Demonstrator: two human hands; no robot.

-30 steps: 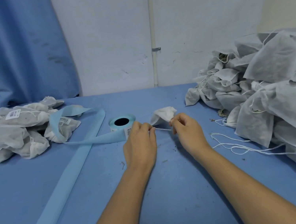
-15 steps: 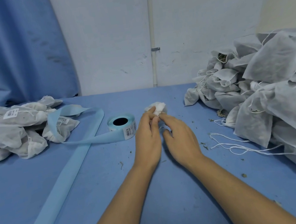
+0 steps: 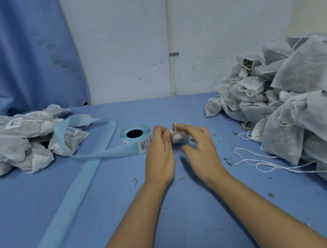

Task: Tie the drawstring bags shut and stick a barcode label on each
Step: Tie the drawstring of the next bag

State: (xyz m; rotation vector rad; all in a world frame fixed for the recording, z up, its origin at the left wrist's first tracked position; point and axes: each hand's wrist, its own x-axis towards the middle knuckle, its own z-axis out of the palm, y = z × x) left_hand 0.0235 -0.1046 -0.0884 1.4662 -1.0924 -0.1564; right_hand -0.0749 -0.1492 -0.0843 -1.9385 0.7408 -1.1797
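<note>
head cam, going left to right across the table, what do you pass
pile of labelled bags → label roll → left hand → small bag → right hand → loose strings → pile of unlabelled bags

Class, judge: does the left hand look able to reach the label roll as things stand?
Probably yes: the label roll lies close beside the left hand, nothing between, though that hand seems to pinch the bag and must let go first.

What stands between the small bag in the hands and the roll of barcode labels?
Only the left hand itself: its fingers are at the small bag, and the label roll stands on the table just beyond them to the left. Nothing else visible lies between.
</note>
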